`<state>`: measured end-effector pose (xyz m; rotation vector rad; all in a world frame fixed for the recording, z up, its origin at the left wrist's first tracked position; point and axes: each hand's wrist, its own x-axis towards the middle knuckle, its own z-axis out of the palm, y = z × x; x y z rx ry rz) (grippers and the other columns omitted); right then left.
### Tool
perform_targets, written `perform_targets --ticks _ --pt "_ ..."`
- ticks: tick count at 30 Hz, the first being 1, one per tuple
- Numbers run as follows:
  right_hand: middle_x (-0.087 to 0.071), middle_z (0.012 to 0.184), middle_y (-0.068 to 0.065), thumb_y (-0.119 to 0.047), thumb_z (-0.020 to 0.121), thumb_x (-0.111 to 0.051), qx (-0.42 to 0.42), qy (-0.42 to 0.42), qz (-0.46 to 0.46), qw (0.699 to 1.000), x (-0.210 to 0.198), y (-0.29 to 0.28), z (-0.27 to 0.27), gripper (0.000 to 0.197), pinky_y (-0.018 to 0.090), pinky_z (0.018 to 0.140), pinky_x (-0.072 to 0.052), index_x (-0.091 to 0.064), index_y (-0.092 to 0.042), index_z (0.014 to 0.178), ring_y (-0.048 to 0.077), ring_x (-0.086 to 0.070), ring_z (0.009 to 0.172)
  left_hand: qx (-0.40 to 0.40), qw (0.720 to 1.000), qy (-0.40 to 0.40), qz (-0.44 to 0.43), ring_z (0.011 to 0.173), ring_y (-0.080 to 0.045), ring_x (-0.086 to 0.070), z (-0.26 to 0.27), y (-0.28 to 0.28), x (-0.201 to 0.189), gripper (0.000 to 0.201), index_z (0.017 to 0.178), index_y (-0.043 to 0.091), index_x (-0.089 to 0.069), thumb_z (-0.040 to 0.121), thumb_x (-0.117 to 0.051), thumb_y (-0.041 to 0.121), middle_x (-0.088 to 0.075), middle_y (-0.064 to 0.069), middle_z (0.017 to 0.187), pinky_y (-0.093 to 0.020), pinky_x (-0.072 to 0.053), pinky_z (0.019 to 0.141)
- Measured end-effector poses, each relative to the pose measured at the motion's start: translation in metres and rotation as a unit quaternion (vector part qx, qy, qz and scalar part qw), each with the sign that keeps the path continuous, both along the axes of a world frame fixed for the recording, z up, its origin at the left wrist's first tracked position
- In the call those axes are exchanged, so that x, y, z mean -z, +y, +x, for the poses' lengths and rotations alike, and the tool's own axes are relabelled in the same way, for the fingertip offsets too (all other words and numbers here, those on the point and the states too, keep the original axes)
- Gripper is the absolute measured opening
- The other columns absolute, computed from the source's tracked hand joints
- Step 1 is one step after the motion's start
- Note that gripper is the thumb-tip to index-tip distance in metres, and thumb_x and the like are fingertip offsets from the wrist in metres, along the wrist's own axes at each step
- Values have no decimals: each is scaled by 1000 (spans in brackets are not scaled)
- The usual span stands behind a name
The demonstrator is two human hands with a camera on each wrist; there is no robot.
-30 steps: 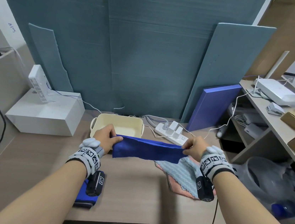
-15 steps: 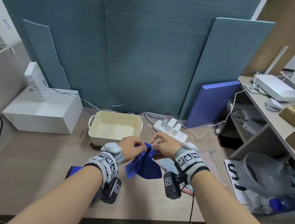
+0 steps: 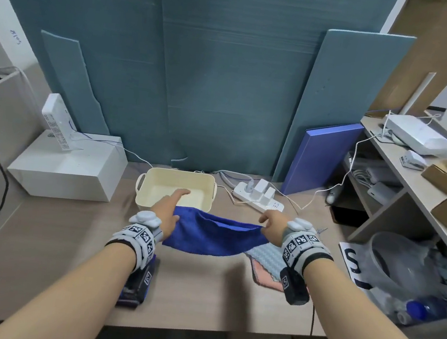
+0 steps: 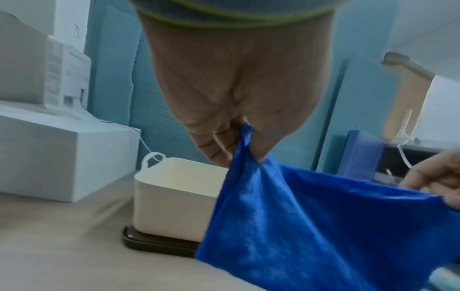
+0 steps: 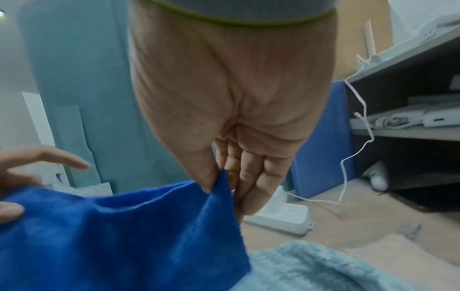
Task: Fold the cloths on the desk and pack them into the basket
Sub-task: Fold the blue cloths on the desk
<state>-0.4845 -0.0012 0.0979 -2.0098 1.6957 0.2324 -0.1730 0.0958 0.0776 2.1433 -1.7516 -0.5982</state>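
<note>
1. Head view: my left hand (image 3: 167, 213) and right hand (image 3: 274, 226) hold the blue cloth (image 3: 215, 237) stretched between them above the desk (image 3: 68, 234), just in front of the cream basket (image 3: 177, 189). Left index finger points out over the basket. A light blue cloth (image 3: 266, 259) on a pink cloth (image 3: 266, 279) lies on the desk under my right wrist.
2. Left wrist view: left hand (image 4: 234, 110) pinches one corner of the blue cloth (image 4: 311, 226) with thumb and curled fingers; the basket (image 4: 174, 198) stands behind on a dark tray (image 4: 154, 244).
3. Right wrist view: right hand (image 5: 231, 118) pinches the other corner of the blue cloth (image 5: 124, 236) between thumb and fingers, other fingers fairly straight; the light blue cloth (image 5: 311, 269) lies below.
</note>
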Motion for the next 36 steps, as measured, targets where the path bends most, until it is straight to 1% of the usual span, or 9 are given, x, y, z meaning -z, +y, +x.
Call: perform_targets --ticks 5,11,15,19,21,25,27,30,36 --pt "-71 100 -8 -40 80 -56 -20 34 0 999 33 -12 -18 11 36 88 -59 -63 -42 72 19 -68 89 10 998 -45 52 87 -25 -59 15 3 17 20 89 32 -57 90 -60 12 -58 -1 101 -36 -47 78" --pt "-68 97 3 -22 94 -68 2 -65 -59 996 39 -17 -23 25 34 80 -54 -65 -39 76 23 -66 85 -8 997 -78 -11 80 -24 -55 14 -5 17 19 87 30 -63 86 -56 13 -54 3 94 -38 -50 69" --pt "-57 93 0 -11 91 -73 17 -125 -64 990 39 6 -35 7 29 78 -44 -79 -17 92 26 -60 89 -2 998 -65 -6 76 -23 -59 12 8 27 15 79 30 -69 75 -72 16 -57 6 90 -32 -48 66" --pt "-66 94 -5 -17 82 -68 -8 -7 89 996 89 54 -55 19 22 64 -46 -75 -35 82 15 -64 78 97 976 -95 169 87 -17 -65 6 45 63 21 89 33 -77 74 -75 19 -62 8 99 -25 -49 72" --pt "-68 94 -10 -26 72 -57 17 24 140 990 121 64 -65 23 25 68 -55 -73 -41 79 13 -69 80 109 959 -126 229 95 -16 -64 3 58 84 24 94 38 -74 78 -70 21 -60 9 109 -26 -49 77" --pt "-66 109 -2 -37 69 -54 49 -2 115 992 157 55 -64 32 44 85 -60 -64 -42 99 23 -69 93 42 971 -116 203 99 -22 -63 -5 50 102 22 106 38 -66 88 -57 32 -58 5 120 -31 -51 82" --pt "-55 127 4 -38 83 -58 39 -2 86 995 143 53 -45 47 45 94 -55 -57 -33 130 27 -63 107 25 976 -107 189 103 -26 -61 -11 38 116 28 121 34 -61 94 -54 37 -55 1 126 -31 -48 84" --pt "-43 143 11 -33 92 -64 65 -13 37 997 148 37 -26 60 45 102 -50 -44 -22 147 34 -55 124 -1 984 -110 142 116 -28 -57 -19 21 134 43 139 31 -50 98 -51 41 -51 -1 137 -33 -47 91" --pt "-45 136 7 -43 96 -65 17 62 9 998 169 12 -14 36 48 103 -46 -57 -23 125 30 -45 128 -17 982 -136 132 115 -28 -53 -30 0 164 36 127 26 -56 94 -61 39 -50 -3 133 -37 -45 93"
